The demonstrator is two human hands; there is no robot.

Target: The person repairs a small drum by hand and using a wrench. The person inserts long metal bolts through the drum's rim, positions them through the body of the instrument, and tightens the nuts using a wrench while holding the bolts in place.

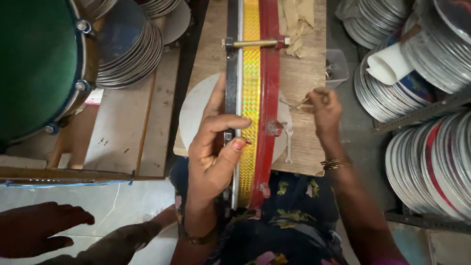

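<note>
Red, gold and black drum point(255, 98), one, stands on edge on a wooden board point(304, 73), its near part over the person's lap. Left hand point(216, 147) clamps its black rim, fingers curled over, thumb pressing the gold band. Right hand point(324, 105), right of the drum, pinches one small metal piece point(297, 104); fingers nearly closed. One spanner point(288, 147) lies on the board. One brass bolt point(252, 43) crosses the drum's far part. Grey tub point(336, 68), far right: contents unclear. One green drum point(39, 64) far left. Another person's hand point(39, 228) near left.
</note>
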